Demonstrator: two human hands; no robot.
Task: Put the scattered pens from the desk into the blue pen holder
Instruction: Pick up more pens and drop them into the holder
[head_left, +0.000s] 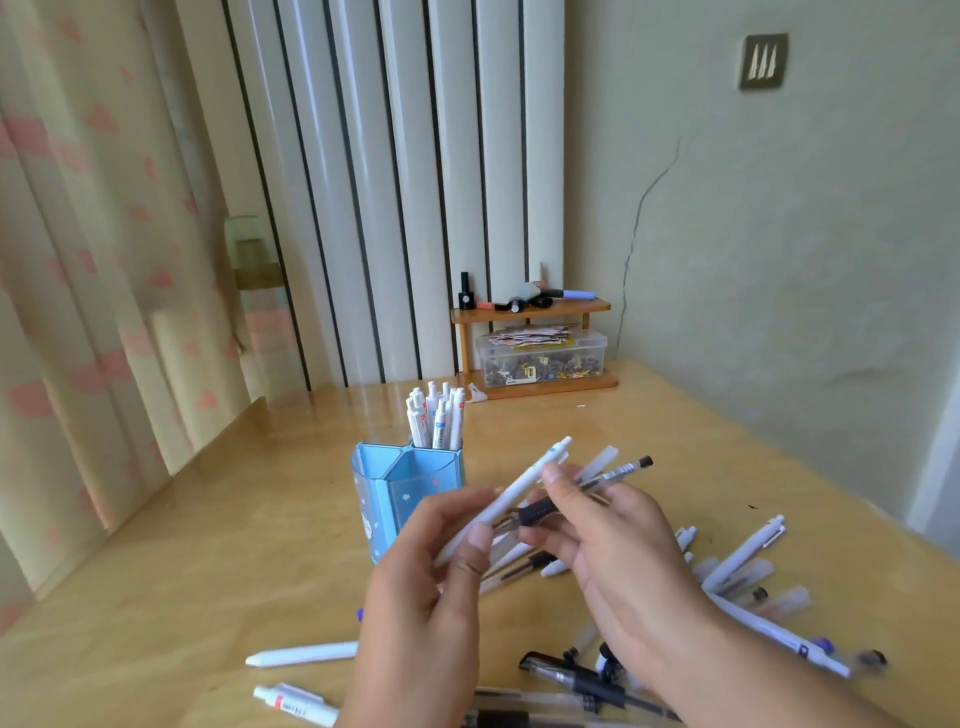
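The blue pen holder (384, 493) stands on the wooden desk (208, 561), with several white pens (434, 415) upright in its back compartment. Just right of it, my left hand (431, 582) pinches a white pen (519, 488) that slants up to the right. My right hand (608, 530) grips a clear pen with a black grip and cap (618, 474), along with a frosted pen (600, 462). Scattered pens lie on the desk: white ones (304, 652) at the front left, black and clear ones (561, 675) under my arms, and a heap (743, 566) on the right.
A small wooden shelf (530, 306) with small bottles and a clear plastic box (543, 358) sits at the desk's back by the wall. A curtain (104, 260) hangs on the left. Bare desk shows left of the holder.
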